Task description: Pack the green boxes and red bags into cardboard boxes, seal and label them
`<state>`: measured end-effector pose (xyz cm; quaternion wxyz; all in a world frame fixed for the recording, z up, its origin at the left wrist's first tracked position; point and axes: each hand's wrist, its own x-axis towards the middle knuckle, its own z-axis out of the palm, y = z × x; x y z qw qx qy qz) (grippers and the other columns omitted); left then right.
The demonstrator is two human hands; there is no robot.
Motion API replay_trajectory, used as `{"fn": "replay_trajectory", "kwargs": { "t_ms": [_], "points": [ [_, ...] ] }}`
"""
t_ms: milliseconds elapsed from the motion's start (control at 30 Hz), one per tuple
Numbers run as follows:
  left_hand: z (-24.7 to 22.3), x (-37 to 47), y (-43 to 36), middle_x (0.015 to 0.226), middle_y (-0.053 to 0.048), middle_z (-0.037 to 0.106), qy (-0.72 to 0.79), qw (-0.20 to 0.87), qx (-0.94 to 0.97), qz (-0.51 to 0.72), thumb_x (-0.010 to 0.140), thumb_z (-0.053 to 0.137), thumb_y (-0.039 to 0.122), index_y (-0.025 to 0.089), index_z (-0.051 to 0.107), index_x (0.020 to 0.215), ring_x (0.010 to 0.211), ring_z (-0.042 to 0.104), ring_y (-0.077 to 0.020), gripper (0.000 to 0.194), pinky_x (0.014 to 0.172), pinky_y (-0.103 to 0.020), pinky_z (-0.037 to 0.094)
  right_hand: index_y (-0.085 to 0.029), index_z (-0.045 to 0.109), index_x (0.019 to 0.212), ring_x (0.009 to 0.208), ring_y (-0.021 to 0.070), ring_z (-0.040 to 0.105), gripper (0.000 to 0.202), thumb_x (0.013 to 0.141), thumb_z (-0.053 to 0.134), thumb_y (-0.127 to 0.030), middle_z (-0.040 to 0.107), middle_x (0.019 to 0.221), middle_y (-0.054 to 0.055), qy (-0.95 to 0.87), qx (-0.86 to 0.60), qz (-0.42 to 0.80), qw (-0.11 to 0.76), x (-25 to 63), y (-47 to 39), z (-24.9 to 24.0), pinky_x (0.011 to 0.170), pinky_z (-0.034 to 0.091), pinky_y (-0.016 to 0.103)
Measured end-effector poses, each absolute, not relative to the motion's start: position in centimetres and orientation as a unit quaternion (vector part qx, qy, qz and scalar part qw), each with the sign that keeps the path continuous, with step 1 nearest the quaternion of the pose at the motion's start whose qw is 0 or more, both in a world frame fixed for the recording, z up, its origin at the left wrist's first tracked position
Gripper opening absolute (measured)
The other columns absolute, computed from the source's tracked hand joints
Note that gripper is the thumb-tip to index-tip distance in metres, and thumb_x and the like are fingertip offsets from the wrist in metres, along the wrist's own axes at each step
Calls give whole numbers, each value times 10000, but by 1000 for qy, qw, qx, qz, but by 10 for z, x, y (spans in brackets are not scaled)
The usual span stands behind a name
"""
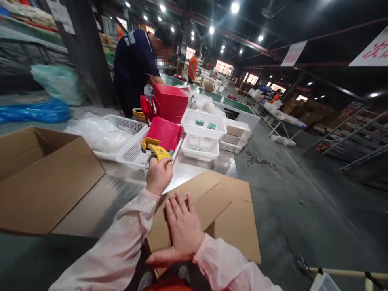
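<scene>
Cardboard box (215, 206) directly in front of the person, at the metal table's (91, 206) near edge. Right hand (184, 230) open, palm down, fingers extended on its flaps. Left hand (159, 176) gripping yellow tape dispenser (160, 152) just beyond. Past that: white mesh basket (131, 154) with red packets (165, 133), stacked white trays (203, 131). Open carton (45, 178) at left; co-worker in dark shirt (133, 60) behind.
</scene>
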<state>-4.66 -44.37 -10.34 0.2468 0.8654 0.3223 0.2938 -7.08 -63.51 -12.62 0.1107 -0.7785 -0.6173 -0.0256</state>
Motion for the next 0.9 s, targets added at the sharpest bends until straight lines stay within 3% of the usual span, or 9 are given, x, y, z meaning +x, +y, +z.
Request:
{"fn": "replay_trajectory", "kwargs": {
  "t_ms": [233, 600, 900],
  "points": [
    [-101, -52, -423, 923, -124, 597, 325, 279, 790, 439, 872, 486, 314, 152, 754, 1015, 971, 593, -276, 344, 939, -405, 509, -4, 321, 1511, 1522, 362, 132, 1152, 763, 463, -868, 307, 1575, 213, -605, -785, -48, 125, -79, -638, -132, 1235, 72, 636],
    [-83, -62, -443, 973, -150, 642, 321, 253, 722, 558, 875, 487, 300, 89, 732, 990, 1063, 578, -300, 343, 999, -454, 493, 28, 284, 1511, 1534, 335, -12, 1097, 826, 450, -813, 185, 1615, 219, -633, -768, -29, 93, -72, -640, -121, 1249, 84, 585],
    [-111, -43, -483, 991, -140, 585, 228, 251, 819, 463, 910, 480, 407, 154, 703, 1006, 1028, 608, -274, 350, 946, -405, 518, 21, 168, 1549, 1532, 328, -7, 1159, 806, 507, -802, 127, 1622, 229, -623, -772, 81, 96, -64, -633, -116, 1262, 80, 535]
  ]
}}
